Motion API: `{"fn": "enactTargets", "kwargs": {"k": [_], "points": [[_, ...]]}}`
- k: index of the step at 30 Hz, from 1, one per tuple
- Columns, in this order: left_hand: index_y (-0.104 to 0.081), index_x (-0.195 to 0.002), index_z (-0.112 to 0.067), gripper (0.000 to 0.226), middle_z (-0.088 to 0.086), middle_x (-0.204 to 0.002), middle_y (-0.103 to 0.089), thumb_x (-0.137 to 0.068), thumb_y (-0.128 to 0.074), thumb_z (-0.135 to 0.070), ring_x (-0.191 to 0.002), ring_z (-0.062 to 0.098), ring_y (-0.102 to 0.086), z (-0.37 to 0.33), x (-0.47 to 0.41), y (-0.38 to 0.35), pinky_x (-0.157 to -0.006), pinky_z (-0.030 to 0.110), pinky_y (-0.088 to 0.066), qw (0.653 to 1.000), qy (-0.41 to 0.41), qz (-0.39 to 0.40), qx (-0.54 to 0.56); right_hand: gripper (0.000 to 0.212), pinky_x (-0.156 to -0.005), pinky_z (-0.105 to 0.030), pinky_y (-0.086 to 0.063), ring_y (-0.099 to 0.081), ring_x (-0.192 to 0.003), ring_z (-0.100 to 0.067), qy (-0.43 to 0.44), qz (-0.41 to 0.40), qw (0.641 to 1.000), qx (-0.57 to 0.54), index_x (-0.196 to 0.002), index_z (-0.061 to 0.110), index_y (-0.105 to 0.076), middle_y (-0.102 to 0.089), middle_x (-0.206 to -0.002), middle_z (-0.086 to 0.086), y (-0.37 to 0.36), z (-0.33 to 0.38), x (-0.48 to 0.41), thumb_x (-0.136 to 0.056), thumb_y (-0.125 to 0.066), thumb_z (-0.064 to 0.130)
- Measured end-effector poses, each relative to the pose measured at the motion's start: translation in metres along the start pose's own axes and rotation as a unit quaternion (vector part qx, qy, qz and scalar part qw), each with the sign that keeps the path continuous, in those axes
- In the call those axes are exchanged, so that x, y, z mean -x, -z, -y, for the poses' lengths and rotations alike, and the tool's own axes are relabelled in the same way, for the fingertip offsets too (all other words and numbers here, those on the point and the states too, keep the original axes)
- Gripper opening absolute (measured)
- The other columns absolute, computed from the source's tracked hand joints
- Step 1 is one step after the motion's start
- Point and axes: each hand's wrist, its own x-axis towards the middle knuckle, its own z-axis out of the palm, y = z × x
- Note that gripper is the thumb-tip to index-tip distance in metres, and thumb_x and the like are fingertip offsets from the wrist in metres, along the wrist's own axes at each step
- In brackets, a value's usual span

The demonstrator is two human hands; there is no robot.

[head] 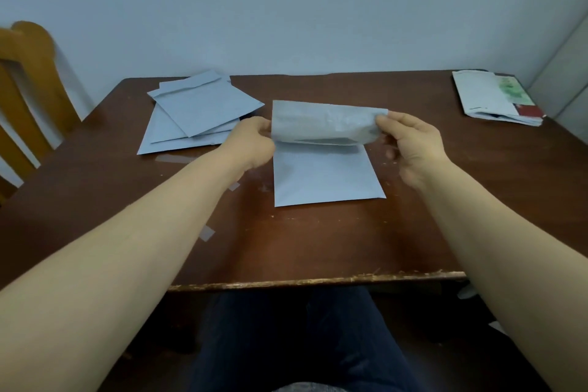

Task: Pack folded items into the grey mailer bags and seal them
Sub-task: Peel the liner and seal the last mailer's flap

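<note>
A grey mailer bag (324, 175) lies in the middle of the brown table (302, 245), its far end lifted and bent back toward me. My left hand (253, 140) pinches the left edge of that raised part. My right hand (410, 140) pinches its right corner. A dark gap shows under the raised flap; what is inside cannot be seen. A loose pile of several grey mailer bags (197, 111) lies at the back left. A stack of folded items (496, 99), white with green and red print, sits at the back right corner.
A wooden chair (28, 89) stands at the table's left side. Strips of clear tape (206, 232) stick to the tabletop left of centre. A pale wall runs right behind the table. The near table edge is chipped, with my legs below it.
</note>
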Motion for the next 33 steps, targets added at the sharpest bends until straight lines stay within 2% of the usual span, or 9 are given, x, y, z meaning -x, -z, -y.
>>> {"fn": "enactTargets", "kwargs": {"k": [2,5,9,14,16,19,23,29,33], "points": [[-0.055,-0.125,-0.018,0.046,0.003,-0.114,-0.061,-0.082,-0.058,-0.001,-0.094,0.023,-0.056,0.004,-0.007,-0.002,-0.078,0.033,-0.050,0.999,-0.031,-0.006,-0.009,0.010,-0.058,-0.018,-0.042,-0.055,-0.068,-0.009,0.034,0.006,0.999,0.020,-0.091,0.022,-0.068,-0.065,-0.082,0.004,-0.003,0.006,-0.004,-0.081,-0.071,0.020],[-0.063,-0.108,-0.016,0.021,0.003,-0.102,-0.063,-0.087,-0.064,-0.020,-0.093,0.019,-0.057,-0.002,-0.022,-0.002,-0.084,0.030,-0.046,0.994,-0.041,-0.009,0.100,0.007,-0.078,-0.023,-0.047,-0.062,-0.084,-0.012,0.060,0.008,0.998,0.019,-0.082,0.024,-0.068,-0.069,-0.088,0.003,-0.010,0.021,-0.018,-0.081,-0.071,0.018],[-0.068,-0.087,-0.013,0.005,0.006,-0.090,-0.068,-0.087,-0.064,-0.017,-0.084,0.022,-0.062,-0.014,-0.051,0.001,-0.082,0.037,-0.051,0.973,-0.036,-0.018,0.227,0.005,-0.060,-0.020,-0.050,-0.063,-0.072,-0.014,0.077,0.019,0.997,0.001,-0.084,0.017,-0.067,-0.068,-0.083,0.001,-0.017,0.037,-0.052,-0.082,-0.069,0.014],[-0.066,-0.085,-0.009,0.010,0.000,-0.069,-0.062,-0.087,-0.065,-0.019,-0.039,0.001,-0.051,-0.030,-0.095,-0.001,-0.040,0.013,-0.037,0.971,-0.024,-0.042,0.234,0.015,-0.061,-0.032,-0.051,-0.061,-0.053,-0.011,0.030,0.024,0.999,0.010,-0.095,0.007,-0.067,-0.066,-0.069,0.000,-0.026,0.046,-0.097,-0.091,-0.058,0.017],[-0.067,-0.089,-0.008,0.013,0.002,-0.074,-0.064,-0.086,-0.066,-0.020,-0.045,0.005,-0.051,-0.032,-0.113,-0.004,-0.041,0.015,-0.036,0.971,0.001,-0.037,0.235,0.022,-0.058,-0.029,-0.050,-0.061,-0.053,-0.012,-0.037,0.050,0.998,-0.009,-0.093,0.009,-0.066,-0.067,-0.066,0.002,-0.026,0.046,-0.111,-0.092,-0.056,0.028],[-0.068,-0.092,0.000,0.021,0.009,-0.079,-0.062,-0.085,-0.068,-0.020,-0.048,0.012,-0.041,-0.033,-0.137,-0.012,-0.038,0.013,-0.032,0.976,0.024,-0.022,0.213,0.028,-0.067,-0.028,-0.056,-0.070,-0.077,-0.016,-0.079,0.096,0.992,-0.024,-0.102,0.008,-0.067,-0.074,-0.091,-0.004,-0.021,0.041,-0.129,-0.081,-0.071,0.027],[-0.069,-0.089,-0.008,0.014,0.004,-0.081,-0.066,-0.082,-0.071,-0.020,-0.047,0.012,-0.036,-0.033,-0.165,-0.020,-0.040,0.020,-0.031,0.974,0.041,-0.016,0.222,0.033,-0.062,-0.025,-0.057,-0.070,-0.068,-0.013,-0.050,0.090,0.994,0.042,-0.105,0.002,-0.066,-0.072,-0.086,-0.005,-0.018,0.022,-0.155,-0.073,-0.073,-0.004],[-0.068,-0.096,-0.015,0.019,0.004,-0.087,-0.071,-0.078,-0.073,-0.012,-0.044,0.010,-0.037,-0.031,-0.203,-0.025,-0.043,0.021,-0.036,0.972,0.069,0.012,0.226,0.035,-0.047,-0.022,-0.040,-0.063,-0.068,-0.015,-0.048,0.080,0.988,0.121,-0.104,0.007,-0.066,-0.072,-0.094,-0.005,-0.024,0.012,-0.187,-0.071,-0.075,-0.001],[-0.067,-0.092,-0.015,0.017,0.002,-0.090,-0.071,-0.078,-0.071,-0.005,-0.057,0.015,-0.044,-0.031,-0.222,-0.032,-0.039,0.018,-0.036,0.978,0.054,0.014,0.199,0.033,-0.048,-0.022,-0.041,-0.058,-0.063,-0.015,-0.038,0.075,0.982,0.170,-0.101,0.010,-0.063,-0.068,-0.088,-0.001,-0.031,0.014,-0.199,-0.072,-0.074,-0.003]]}}
